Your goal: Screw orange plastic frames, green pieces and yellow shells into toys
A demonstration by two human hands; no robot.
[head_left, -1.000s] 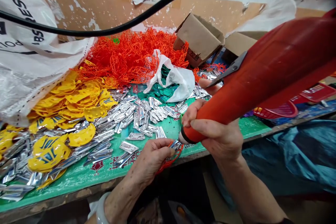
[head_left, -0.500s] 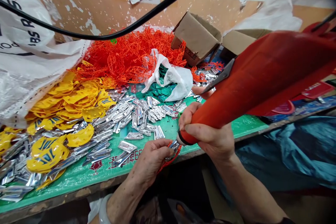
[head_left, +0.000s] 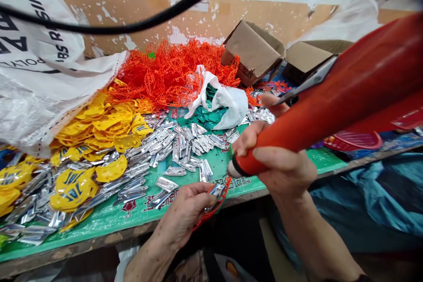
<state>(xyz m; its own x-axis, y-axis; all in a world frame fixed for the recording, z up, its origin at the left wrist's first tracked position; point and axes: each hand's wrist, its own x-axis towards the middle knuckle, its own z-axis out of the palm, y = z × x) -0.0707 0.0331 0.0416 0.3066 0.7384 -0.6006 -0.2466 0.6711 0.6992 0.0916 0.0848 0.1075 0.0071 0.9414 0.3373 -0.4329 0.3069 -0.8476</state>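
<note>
My right hand (head_left: 280, 163) grips a long red power tool (head_left: 333, 101) that slants up to the right, its black-ringed nose pointing down at the table's front edge. A metal lever lies along the tool's top, with my forefinger under it. My left hand (head_left: 187, 213) pinches a small silver piece set in a thin orange plastic frame (head_left: 216, 196), held just below and left of the tool's nose. A small gap shows between nose and piece.
A green table (head_left: 109, 218) carries several loose silver pieces (head_left: 178, 150), yellow plastic shells (head_left: 99, 128), a heap of orange frames (head_left: 172, 70), a white bag (head_left: 228, 101) over green parts, two cardboard boxes (head_left: 254, 50) and a big white sack (head_left: 39, 79). A black cable (head_left: 132, 26) crosses overhead.
The tool's nose has lifted slightly off the held piece and shifted right. My left hand has lowered a little with the orange-framed piece. The view has tilted slightly.
</note>
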